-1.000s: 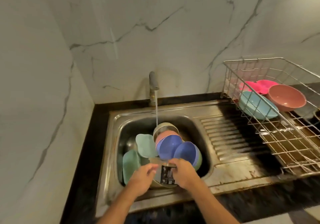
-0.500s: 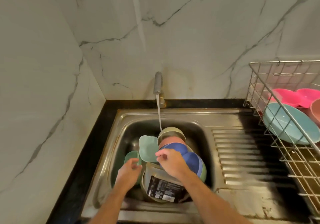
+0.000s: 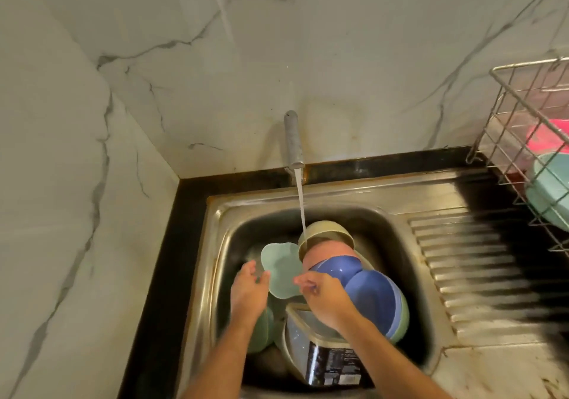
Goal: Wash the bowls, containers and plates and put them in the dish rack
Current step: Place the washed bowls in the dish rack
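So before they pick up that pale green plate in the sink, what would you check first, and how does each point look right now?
1. Water running from the tap: ok, the stream falls at the beige bowl's rim.
2. Green plate within reach: ok, it lies between both hands.
3. Left hand free: ok, fingers relaxed beside the plate's edge.
4. Right hand grip: cannot tell, its fingertips are at the plate's right edge but blurred.
5. Room in the rack: cannot tell, only its corner shows, holding a teal dish.
6. Blue bowls stable: cannot tell, they lean in a stack.
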